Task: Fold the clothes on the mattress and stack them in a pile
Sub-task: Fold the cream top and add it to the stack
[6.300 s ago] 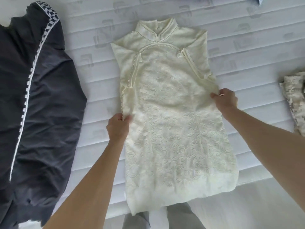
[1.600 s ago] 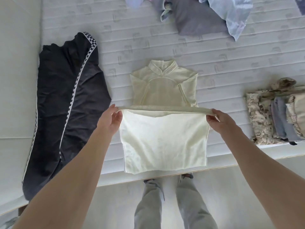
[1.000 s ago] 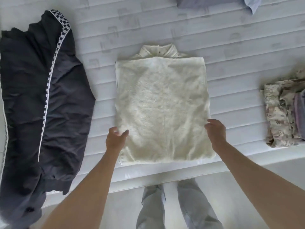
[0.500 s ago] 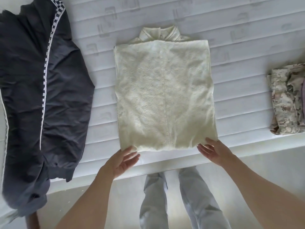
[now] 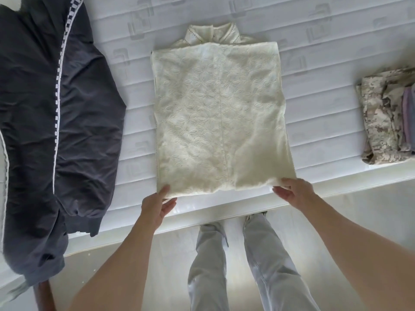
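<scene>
Cream dress (image 5: 220, 117) judged light, soft, limp; folded in half on mattress (image 5: 325, 52); near fold edge pinched at both corners by left hand (image 5: 156, 206) and right hand (image 5: 294, 190) fingers.

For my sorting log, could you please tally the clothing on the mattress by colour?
Cream: 1, the folded dress, its near corners held by the left hand and right hand.
Black: 1, the unfolded jacket with checkered trim.
Camouflage: 1, at the bottom of the pile.
Lilac or grey: at least 1 in that pile; cut off by the frame edge.
Total: at least 4.
</scene>
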